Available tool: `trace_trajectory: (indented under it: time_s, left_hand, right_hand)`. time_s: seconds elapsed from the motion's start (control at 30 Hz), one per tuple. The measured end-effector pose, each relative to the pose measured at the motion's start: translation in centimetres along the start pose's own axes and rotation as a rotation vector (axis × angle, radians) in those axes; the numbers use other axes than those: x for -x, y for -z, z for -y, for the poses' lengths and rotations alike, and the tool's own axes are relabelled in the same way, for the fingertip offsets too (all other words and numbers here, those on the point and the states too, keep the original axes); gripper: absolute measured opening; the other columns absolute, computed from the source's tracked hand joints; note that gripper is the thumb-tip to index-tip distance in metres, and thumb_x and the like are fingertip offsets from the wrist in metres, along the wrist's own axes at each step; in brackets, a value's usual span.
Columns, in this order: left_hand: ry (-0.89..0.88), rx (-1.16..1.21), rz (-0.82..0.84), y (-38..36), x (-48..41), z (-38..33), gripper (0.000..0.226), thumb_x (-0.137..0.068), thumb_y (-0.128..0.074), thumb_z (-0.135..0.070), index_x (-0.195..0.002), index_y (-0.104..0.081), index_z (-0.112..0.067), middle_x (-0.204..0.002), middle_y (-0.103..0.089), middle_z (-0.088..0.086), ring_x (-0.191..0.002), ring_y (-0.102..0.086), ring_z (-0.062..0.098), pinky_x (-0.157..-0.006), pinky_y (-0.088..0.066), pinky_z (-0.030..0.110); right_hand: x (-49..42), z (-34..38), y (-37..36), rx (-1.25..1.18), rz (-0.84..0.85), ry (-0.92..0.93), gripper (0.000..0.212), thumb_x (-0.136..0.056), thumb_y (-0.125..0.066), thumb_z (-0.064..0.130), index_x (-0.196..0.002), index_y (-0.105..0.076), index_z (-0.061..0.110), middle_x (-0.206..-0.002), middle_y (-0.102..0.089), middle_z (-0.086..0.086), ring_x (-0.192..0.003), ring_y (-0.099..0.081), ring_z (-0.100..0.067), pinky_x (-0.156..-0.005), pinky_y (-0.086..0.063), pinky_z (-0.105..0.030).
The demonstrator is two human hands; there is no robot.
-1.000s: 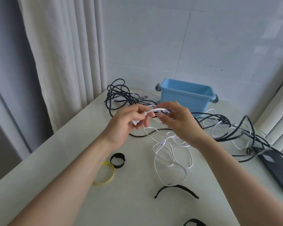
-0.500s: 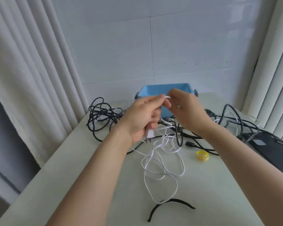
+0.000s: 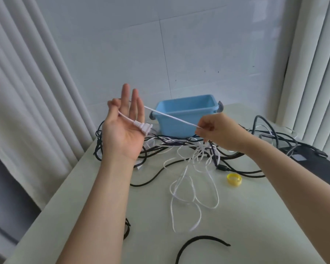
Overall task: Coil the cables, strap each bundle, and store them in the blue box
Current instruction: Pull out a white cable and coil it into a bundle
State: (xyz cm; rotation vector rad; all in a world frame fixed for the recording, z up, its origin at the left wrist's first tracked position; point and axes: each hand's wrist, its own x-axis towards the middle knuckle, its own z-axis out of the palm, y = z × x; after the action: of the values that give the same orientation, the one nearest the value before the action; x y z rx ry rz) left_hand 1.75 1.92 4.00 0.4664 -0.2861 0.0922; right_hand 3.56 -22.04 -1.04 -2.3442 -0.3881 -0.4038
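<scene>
1. Whereas half a second ago both my hands were bunched together over the plug end, they are now apart, with the white cable (image 3: 171, 117) drawn taut between them in front of the blue box (image 3: 181, 126).
2. My left hand (image 3: 122, 136) has turned palm towards me. Three fingers (image 3: 126, 96) stand straight up, and the thumb and forefinger curl where the cable turns round them. The plug (image 3: 143, 128) lies across the palm.
3. My right hand (image 3: 219, 133) pinches the cable between thumb and fingertips, to the right of the box.
4. I judge this to be the first wrap of a coil starting round my left hand, so no bundle is formed yet.
5. Most of the white cable lies in loose loops on the table (image 3: 236, 216), near me, tangled at its far end with the black cables (image 3: 154, 178).
6. A rolled yellow strap (image 3: 234, 179) sits to the right of the loops and a black strap (image 3: 200, 239) lies nearest me. No cable shows in the part of the box that I can see.
</scene>
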Motion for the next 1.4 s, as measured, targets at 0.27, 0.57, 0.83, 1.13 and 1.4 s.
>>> trace_trajectory:
  time_s: [0.27, 0.57, 0.83, 1.13, 1.4]
  left_hand:
    - [-0.086, -0.334, 0.031, 1.3, -0.7, 0.2, 0.027, -0.107, -0.042, -0.036, -0.088, -0.059, -0.026, -0.139, -0.062, -0.008, -0.130, -0.057, 0.017, -0.099, -0.053, 0.046]
    - [0.164, -1.166, 0.244, 2.5, 0.5, 3.3, 0.033, -0.110, -0.034, -0.029, -0.091, -0.058, -0.016, -0.105, -0.076, -0.003, -0.092, -0.072, 0.016, -0.084, -0.056, 0.038]
    - [0.197, -1.383, 0.327, 1.4, 1.0, 4.2, 0.042, -0.107, -0.042, -0.040, -0.084, -0.058, -0.008, -0.051, -0.032, -0.004, -0.044, -0.027, 0.009, -0.044, -0.024, 0.022]
    - [0.067, -1.014, 0.194, 1.4, 0.3, 2.3, 0.039, -0.105, -0.050, -0.025, -0.075, -0.072, -0.014, -0.052, -0.031, -0.006, -0.045, -0.023, 0.009, -0.045, -0.018, 0.022]
    - [-0.009, -0.743, 0.107, 0.6, 0.1, 0.6, 0.036, -0.107, -0.042, -0.033, -0.078, -0.056, -0.017, -0.080, -0.072, -0.003, -0.073, -0.071, 0.017, -0.058, -0.046, 0.024]
  right_hand:
    - [0.3, 0.9, 0.1, 0.161, -0.022, 0.125, 0.012, -0.096, -0.063, 0.020, -0.095, -0.074, 0.016, -0.074, -0.065, 0.003, -0.071, -0.059, -0.018, -0.072, -0.051, -0.035]
    - [1.2, 4.0, -1.1, 0.101, 0.035, 0.380, 0.018, -0.094, -0.066, 0.021, -0.108, -0.077, 0.026, -0.073, -0.059, 0.002, -0.068, -0.053, -0.017, -0.064, -0.040, -0.025]
    - [0.9, 3.2, -1.0, -0.038, -0.128, 0.239, 0.014, -0.094, -0.066, 0.021, -0.088, -0.066, 0.008, -0.057, -0.054, 0.002, -0.050, -0.048, -0.010, -0.053, -0.037, -0.027]
    - [1.4, 0.6, -0.7, -0.095, 0.350, 0.078, 0.035, -0.085, -0.077, 0.029, -0.118, -0.067, 0.023, -0.106, -0.071, 0.009, -0.094, -0.068, -0.006, -0.085, -0.055, -0.021]
    - [0.9, -1.3, -2.2, 0.061, 0.235, -0.054, 0.023, -0.096, -0.062, 0.022, -0.073, -0.068, 0.020, -0.062, -0.066, 0.005, -0.056, -0.057, -0.006, -0.066, -0.050, -0.024]
